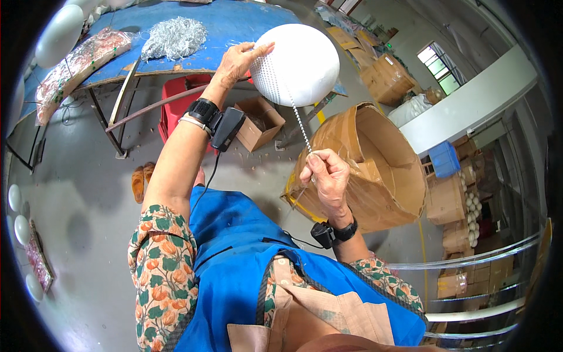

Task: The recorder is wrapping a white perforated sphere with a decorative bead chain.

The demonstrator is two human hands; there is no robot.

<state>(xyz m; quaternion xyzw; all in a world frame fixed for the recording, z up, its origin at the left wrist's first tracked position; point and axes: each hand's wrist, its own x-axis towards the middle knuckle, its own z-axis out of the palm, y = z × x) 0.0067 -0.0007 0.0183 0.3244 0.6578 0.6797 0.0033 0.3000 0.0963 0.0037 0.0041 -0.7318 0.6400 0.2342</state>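
Observation:
A large white ball point(311, 64) is in front of me at the far side, with rows of small shiny beads covering part of its left face. My left hand point(241, 61) grips the ball's left side, fingers closed against its surface near the beaded rows. From the ball a silvery strand of beads point(301, 124) runs down taut to my right hand point(328, 175), which pinches it between thumb and fingers. What supports the ball from below is hidden.
Behind is a blue-topped table point(234, 20) with a heap of silvery strands point(175, 38) and a wrapped bundle point(82, 64). A big open carton point(375, 170) stands to the right. Under the table are a small cardboard box point(258, 123) and a red stool point(176, 108).

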